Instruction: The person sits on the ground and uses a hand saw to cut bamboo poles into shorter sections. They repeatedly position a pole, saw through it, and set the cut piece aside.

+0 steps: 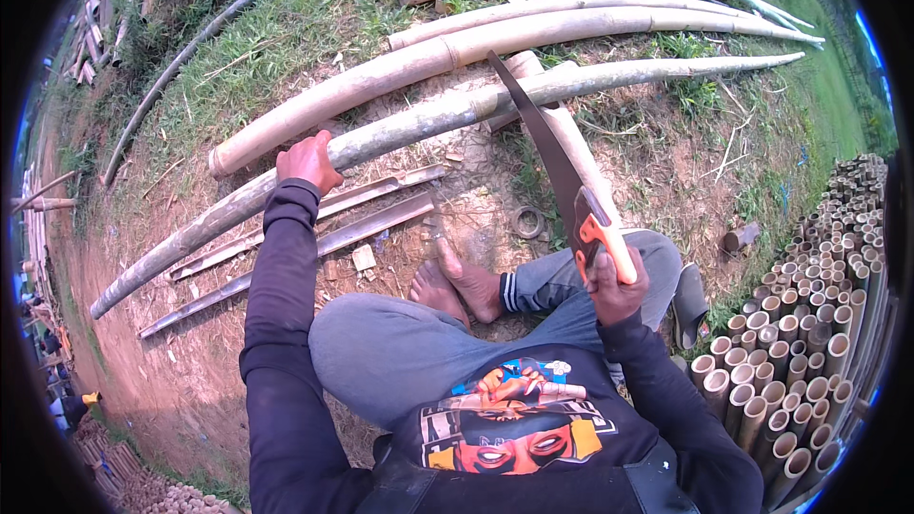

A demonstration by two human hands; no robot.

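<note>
My left hand (309, 164) is wrapped round a long greenish-grey bamboo pole (409, 131), which slants from the lower left up to the far right. In my right hand (617, 286) is a hand saw (554, 154) with a dark blade and an orange and white handle. Its blade points away from me and passes across the pole in this view; I cannot tell whether the teeth touch it. Under the pole lies a shorter, thicker bamboo piece (579, 148), partly hidden by the blade. Two split bamboo halves (367, 228) rest on the ground below my left hand.
Beyond the pole lie more long bamboo poles (381, 76). Many upright cut bamboo tubes (790, 381) are packed together at the right. My bare feet (466, 281) are close in front of me, near a small bamboo ring (527, 222). A short stub (742, 236) sits farther right.
</note>
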